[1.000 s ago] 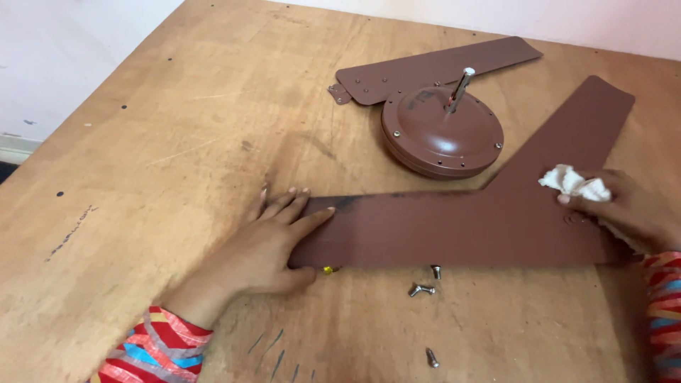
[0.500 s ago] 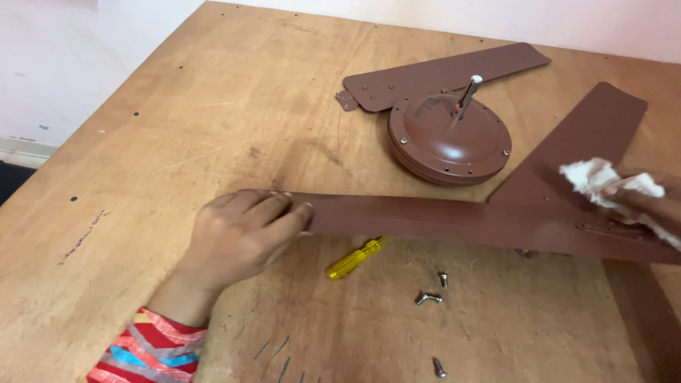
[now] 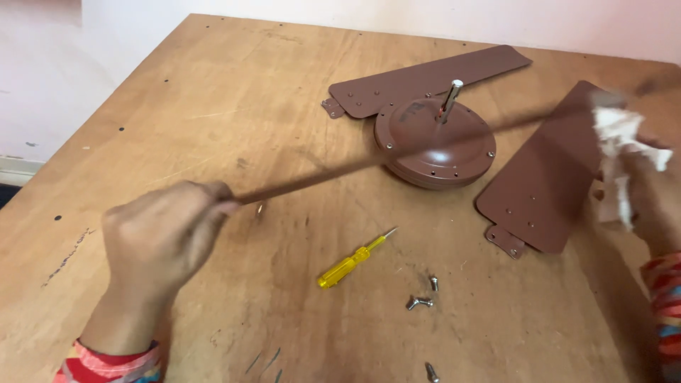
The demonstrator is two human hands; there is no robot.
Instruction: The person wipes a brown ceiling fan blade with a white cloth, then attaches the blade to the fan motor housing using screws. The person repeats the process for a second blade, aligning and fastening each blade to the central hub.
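My left hand (image 3: 159, 237), lower left of the frame, pinches one end of a long brown fan blade (image 3: 369, 162), which is lifted edge-on and blurred across the middle. My right hand (image 3: 649, 191), at the right edge, presses a white cloth (image 3: 621, 142) to its far end. The blade looks thin, stiff and light, best held at both ends. No containers show on the wooden table (image 3: 213, 106).

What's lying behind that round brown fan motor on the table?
Behind the round motor housing lies a flat brown fan blade with its bracket end at the left. The housing covers part of the blade's near edge, so that strip cannot be seen.
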